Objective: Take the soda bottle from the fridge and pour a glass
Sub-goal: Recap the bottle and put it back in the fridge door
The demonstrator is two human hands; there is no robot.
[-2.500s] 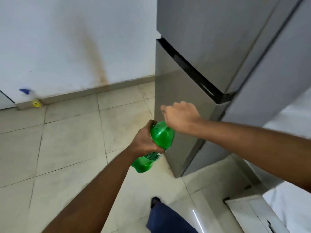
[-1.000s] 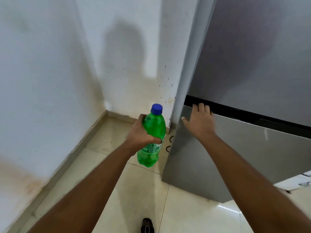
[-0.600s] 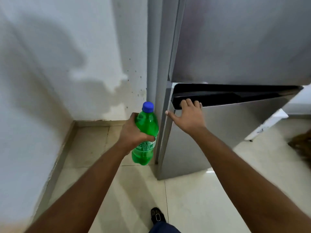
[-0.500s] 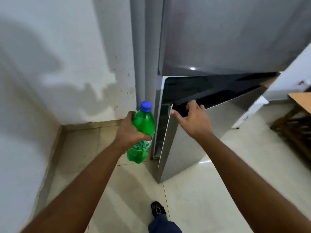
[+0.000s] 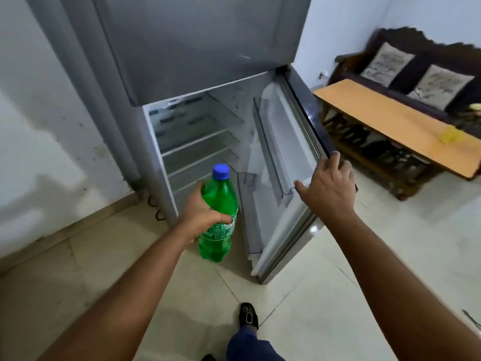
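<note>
1. The left hand (image 5: 201,216) is wrapped around the middle of the green soda bottle (image 5: 218,217), which stands upright with its blue cap (image 5: 221,171) on, in front of the open fridge (image 5: 182,61).
2. The right hand (image 5: 326,186), at 3 o'clock from the bottle, grips the outer edge of the lower fridge door (image 5: 281,178), fingers curled over it.
3. The shelves (image 5: 197,142) at 12 o'clock look bare, though blur makes this uncertain.
4. A wooden table (image 5: 390,121) stands at 2 o'clock.
</note>
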